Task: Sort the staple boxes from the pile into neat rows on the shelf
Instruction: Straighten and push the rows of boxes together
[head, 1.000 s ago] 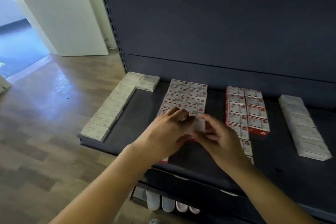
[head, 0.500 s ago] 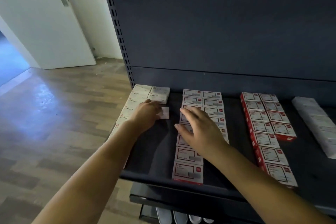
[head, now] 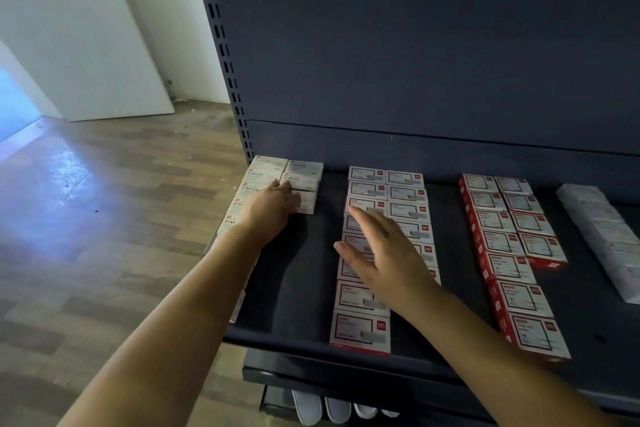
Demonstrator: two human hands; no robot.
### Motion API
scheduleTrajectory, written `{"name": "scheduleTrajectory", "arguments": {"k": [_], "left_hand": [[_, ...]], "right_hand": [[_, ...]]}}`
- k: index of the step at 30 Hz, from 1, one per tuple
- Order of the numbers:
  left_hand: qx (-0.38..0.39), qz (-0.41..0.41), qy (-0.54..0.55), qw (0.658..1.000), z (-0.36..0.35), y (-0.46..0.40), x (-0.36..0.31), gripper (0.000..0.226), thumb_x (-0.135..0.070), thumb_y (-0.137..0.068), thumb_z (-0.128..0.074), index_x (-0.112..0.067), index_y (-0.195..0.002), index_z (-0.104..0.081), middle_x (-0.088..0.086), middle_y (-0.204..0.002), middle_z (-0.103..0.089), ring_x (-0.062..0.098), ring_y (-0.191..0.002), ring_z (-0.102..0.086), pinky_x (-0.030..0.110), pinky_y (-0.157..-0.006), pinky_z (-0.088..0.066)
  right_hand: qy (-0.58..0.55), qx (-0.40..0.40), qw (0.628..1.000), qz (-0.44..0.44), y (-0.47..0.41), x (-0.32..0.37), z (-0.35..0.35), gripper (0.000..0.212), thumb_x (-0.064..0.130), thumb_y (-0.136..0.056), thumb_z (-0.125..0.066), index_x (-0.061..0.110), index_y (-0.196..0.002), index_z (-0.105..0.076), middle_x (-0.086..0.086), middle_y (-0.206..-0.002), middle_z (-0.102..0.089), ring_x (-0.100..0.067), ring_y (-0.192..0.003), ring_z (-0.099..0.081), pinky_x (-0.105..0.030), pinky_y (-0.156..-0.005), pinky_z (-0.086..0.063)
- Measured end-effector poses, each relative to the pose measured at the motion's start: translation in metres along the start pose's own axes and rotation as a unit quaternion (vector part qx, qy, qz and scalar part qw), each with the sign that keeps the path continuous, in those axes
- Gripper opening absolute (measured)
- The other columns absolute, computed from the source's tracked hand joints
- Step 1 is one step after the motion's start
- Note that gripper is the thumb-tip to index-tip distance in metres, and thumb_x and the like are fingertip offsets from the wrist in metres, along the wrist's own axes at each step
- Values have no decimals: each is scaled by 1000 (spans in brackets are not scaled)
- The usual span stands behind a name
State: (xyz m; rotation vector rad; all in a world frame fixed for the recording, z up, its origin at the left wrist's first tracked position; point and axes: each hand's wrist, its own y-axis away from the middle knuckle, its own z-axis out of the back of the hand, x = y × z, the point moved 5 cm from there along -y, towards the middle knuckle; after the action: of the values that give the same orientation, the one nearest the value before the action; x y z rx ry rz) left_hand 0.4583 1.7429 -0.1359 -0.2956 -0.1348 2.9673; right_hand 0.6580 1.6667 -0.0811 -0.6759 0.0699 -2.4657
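On the dark shelf (head: 298,270) the staple boxes lie in rows. At the far left is a long column of white boxes (head: 263,175), with a short second column (head: 304,168) beside it. My left hand (head: 272,210) holds a white staple box (head: 307,202) down on the shelf as the third one in that short column. My right hand (head: 381,253) hovers flat, fingers straight, over the middle double row of white-and-red boxes (head: 405,196) and holds nothing.
Further right lie a double row of red-edged boxes (head: 498,218) and a single row of white boxes (head: 602,229). A slotted upright (head: 225,62) marks the shelf's left end. Pale shoes (head: 325,409) stand below. A white door (head: 86,45) is at the left.
Both hands met over the middle rows, then my left hand carried a white box to the far-left rows and set it down. My right hand let go and stayed above the middle rows.
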Motion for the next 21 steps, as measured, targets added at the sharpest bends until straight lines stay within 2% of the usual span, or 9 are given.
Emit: {"name": "scheduleTrajectory", "arguments": {"k": [1, 2, 6, 8, 12, 14, 17, 19, 21], "left_hand": [[-3, 4, -1, 1000, 1, 1, 0, 14, -4, -87, -49, -5, -93, -61, 14, -105, -55, 33, -104, -51, 46, -78, -48], [4, 10, -9, 1000, 3, 1, 0, 13, -5, -88, -49, -6, -95, -60, 14, -105, -54, 32, -103, -50, 45, -76, -47], [37, 28, -44, 998, 3, -4, -2, 19, -5, -90, -45, -6, -103, -59, 12, -113, -54, 29, -108, -49, 41, -80, -45], [37, 33, -53, 997, 3, -4, -3, 20, -6, -90, -45, -7, -105, -58, 12, -115, -54, 29, -110, -49, 41, -82, -45], [41, 47, -48, 997, 4, -3, -5, 23, -3, -87, -46, -7, -103, -61, 11, -115, -55, 29, -112, -49, 39, -82, -44], [50, 55, -33, 997, 7, -2, -11, 29, -1, -84, -47, -9, -107, -64, 10, -120, -55, 29, -118, -46, 37, -91, -41], [18, 57, -11, 998, 13, 12, -37, 35, -12, -89, -51, -10, -123, -60, 10, -140, -45, 29, -135, -32, 41, -108, -30], [-30, 5, -6, 1000, 17, 31, -72, 40, -22, -91, -49, -9, -129, -54, 14, -140, -46, 31, -135, -34, 46, -110, -31], [-73, -45, 3, 996, 21, 51, -111, 45, -23, -87, -53, -5, -128, -55, 17, -132, -54, 36, -127, -45, 50, -105, -38]], "right_hand": [[-7, 0, 1000, -2, 1, 0, 0, 63, 47, -93, -38, 17, -147, -23, 0, -148, -31, -10, -137, -22, -2, -96, -1], [-11, 1, 1000, -4, 2, -1, -1, 63, 48, -93, -38, 17, -147, -23, 1, -148, -31, -9, -137, -21, -2, -96, 0], [-16, -7, 1000, -2, 5, -4, -3, 76, 65, -87, -29, 16, -146, -26, 1, -146, -35, -8, -135, -25, -4, -98, -4], [-16, -13, 1000, -4, 7, -6, -3, 81, 66, -82, -19, 15, -145, -29, 0, -143, -38, -10, -133, -29, -8, -101, -11], [-24, -22, 999, -10, 10, -8, -2, 80, 64, -83, -21, 14, -143, -32, -1, -141, -41, -11, -131, -33, -15, -102, -19], [-25, -29, 999, -9, 12, -8, 0, 70, 58, -89, -34, 12, -142, -35, -1, -139, -42, -12, -130, -34, -15, -102, -20], [-25, -31, 999, -17, 18, -18, 9, 51, 34, -96, -46, 11, -141, -38, 0, -140, -41, -11, -131, -33, -16, -104, -24], [-17, -37, 999, -19, 25, -29, 16, 50, 30, -96, -46, 12, -142, -36, 2, -145, -36, -9, -133, -29, -13, -104, -19], [-11, -34, 999, -30, 35, -42, 23, 52, 29, -96, -46, 13, -143, -33, 3, -148, -32, -10, -136, -25, -13, -104, -15]]}}
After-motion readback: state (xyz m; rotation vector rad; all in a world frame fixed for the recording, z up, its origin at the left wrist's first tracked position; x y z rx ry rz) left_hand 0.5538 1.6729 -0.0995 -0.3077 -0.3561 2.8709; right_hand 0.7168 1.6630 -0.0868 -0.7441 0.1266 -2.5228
